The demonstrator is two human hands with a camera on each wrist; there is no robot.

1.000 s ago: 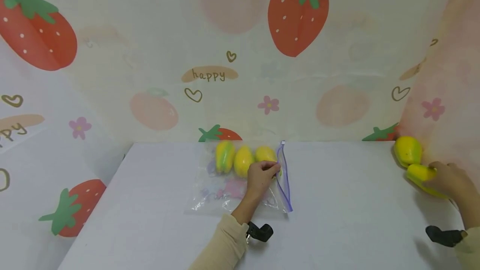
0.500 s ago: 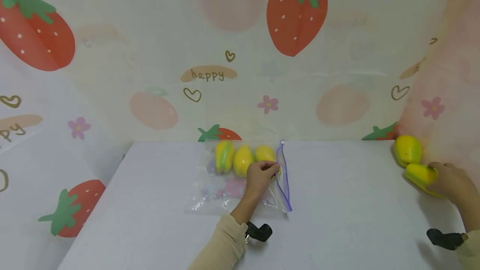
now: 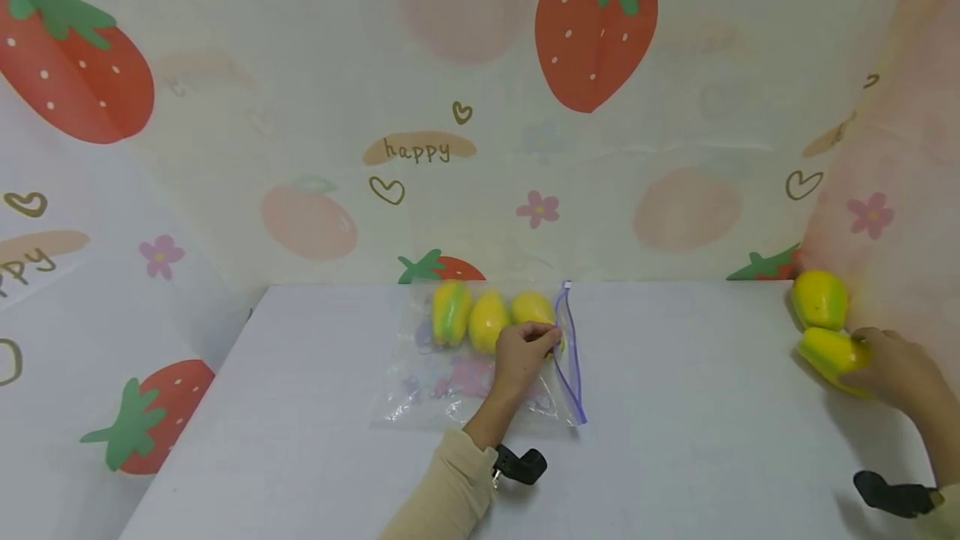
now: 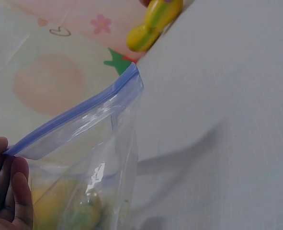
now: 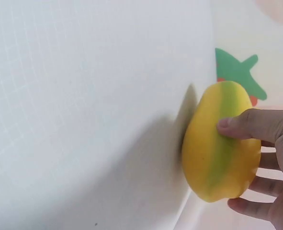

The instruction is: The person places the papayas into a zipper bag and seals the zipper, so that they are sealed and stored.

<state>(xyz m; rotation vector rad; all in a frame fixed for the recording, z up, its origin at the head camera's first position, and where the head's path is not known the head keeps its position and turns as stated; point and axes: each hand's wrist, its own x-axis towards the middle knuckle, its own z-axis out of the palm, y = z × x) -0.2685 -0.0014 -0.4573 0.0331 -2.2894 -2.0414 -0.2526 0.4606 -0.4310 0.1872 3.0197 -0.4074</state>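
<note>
A clear zip bag (image 3: 405, 390) with a purple zip edge lies at the table's middle. Its printed plastic shows several yellow papayas (image 3: 488, 319) inside. My left hand (image 3: 521, 363) pinches the zip edge (image 4: 84, 108), lifting it so the mouth gapes a little. At the far right, my right hand (image 3: 903, 373) grips a yellow papaya with a green stripe (image 5: 203, 158), thumb on its upper side and fingers round behind. Another papaya (image 3: 820, 298) sits just behind the held one, seemingly touching it in the head view.
A white-covered table (image 3: 690, 407) stretches between the bag and the right-hand papayas. Cloth walls with printed strawberries (image 3: 596, 32) rise behind and on both sides. The pink right wall (image 3: 915, 215) stands close beside my right hand.
My right hand has shifted slightly left with the papaya, whose near end has swung leftward under the rear one. The left hand and the bag look unchanged.
</note>
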